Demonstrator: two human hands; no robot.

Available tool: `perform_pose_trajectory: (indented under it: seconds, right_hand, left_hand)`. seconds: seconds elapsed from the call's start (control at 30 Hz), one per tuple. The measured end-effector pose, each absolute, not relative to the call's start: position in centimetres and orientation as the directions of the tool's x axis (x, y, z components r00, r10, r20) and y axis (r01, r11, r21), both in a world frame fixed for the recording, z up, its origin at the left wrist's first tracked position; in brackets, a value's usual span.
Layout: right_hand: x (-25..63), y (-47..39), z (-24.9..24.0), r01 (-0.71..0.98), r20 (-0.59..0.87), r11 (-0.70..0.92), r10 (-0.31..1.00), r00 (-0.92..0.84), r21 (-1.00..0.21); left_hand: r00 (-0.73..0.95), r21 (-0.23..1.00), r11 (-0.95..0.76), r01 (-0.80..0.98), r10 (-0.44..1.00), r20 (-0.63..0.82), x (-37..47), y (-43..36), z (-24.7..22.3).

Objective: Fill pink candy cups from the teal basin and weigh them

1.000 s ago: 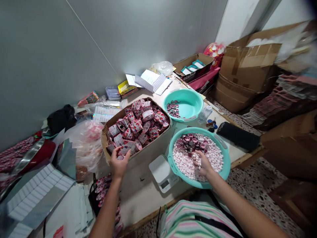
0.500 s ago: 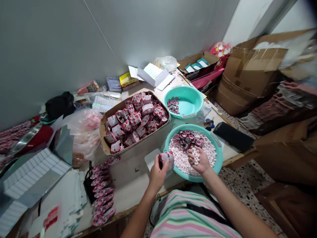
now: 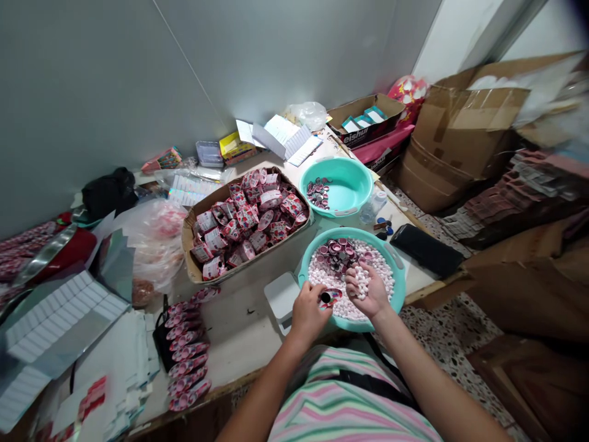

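The left hand (image 3: pixel 309 312) grasped a red patterned wrapper (image 3: pixel 337 295) by its left side, a dark round opening showing in it, over the left part of the near basin (image 3: pixel 399 290); whether that hand touched the rim could not be told. Just to its right, the right hand (image 3: pixel 372 297) was cupped palm up, its fingers curled around a heap of small white pellets (image 3: pixel 361 283). Beneath both hands, the near basin was filled with loose pellets (image 3: pixel 386 270), and a pile of dark pink caps (image 3: pixel 337 253) lay on them toward the far side. A white scale (image 3: pixel 280 293) stood just left of this basin. Farther left, a carton (image 3: pixel 188 245) held a jumble of similar wrappers (image 3: pixel 248 216), and nearer, at the left, more of them lay in a row (image 3: pixel 188 357) on the counter (image 3: pixel 234 334). Beyond the near basin sat the far basin (image 3: pixel 352 191), with a few caps (image 3: pixel 317 195) on its left side. To the right lay keys (image 3: pixel 385 227) and a black pouch (image 3: pixel 427 250), and past the counter's right edge large cardboard boxes (image 3: pixel 453 138) stood.
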State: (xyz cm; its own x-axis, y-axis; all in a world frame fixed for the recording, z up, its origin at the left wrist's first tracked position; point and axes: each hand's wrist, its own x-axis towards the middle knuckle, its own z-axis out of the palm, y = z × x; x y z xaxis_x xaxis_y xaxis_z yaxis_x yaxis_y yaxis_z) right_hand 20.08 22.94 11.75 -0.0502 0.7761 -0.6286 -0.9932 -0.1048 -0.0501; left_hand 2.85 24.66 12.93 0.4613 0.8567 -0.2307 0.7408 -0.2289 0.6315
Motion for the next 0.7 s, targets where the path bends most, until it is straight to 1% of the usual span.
perform_pose_trajectory:
  seconds: [0.1, 0.2, 0.37, 0.5, 0.7]
  right_hand:
    - [20.2, 23.0, 12.3, -0.986, -0.628, -0.097, 0.778, 0.008, -0.134]
    - [20.3, 23.0, 12.5, -0.982, -0.627, -0.077, 0.777, 0.05, -0.173]
    - [19.5, 22.9, 12.7, -0.965, -0.629, -0.079, 0.771, 0.099, -0.249]
    - [18.5, 22.8, 12.7, -0.944, -0.654, -0.071, 0.738, 0.167, -0.321]
    - [17.9, 22.9, 12.6, -0.91, -0.652, -0.044, 0.712, 0.262, -0.413]
  left_hand:
    - [0.48, 0.648, -0.229, 0.727, 0.843, -0.241, 3.6, 24.6, 12.6]
    - [0.495, 0.673, -0.232, 0.702, 0.839, -0.227, 4.2, 24.6, 12.6]
    - [0.539, 0.642, -0.31, 0.701, 0.82, -0.193, 5.1, 24.6, 13.0]
    - [0.556, 0.64, -0.353, 0.683, 0.819, -0.142, 5.6, 24.4, 13.4]
    - [0.517, 0.658, -0.315, 0.684, 0.846, -0.133, 5.7, 24.1, 13.7]
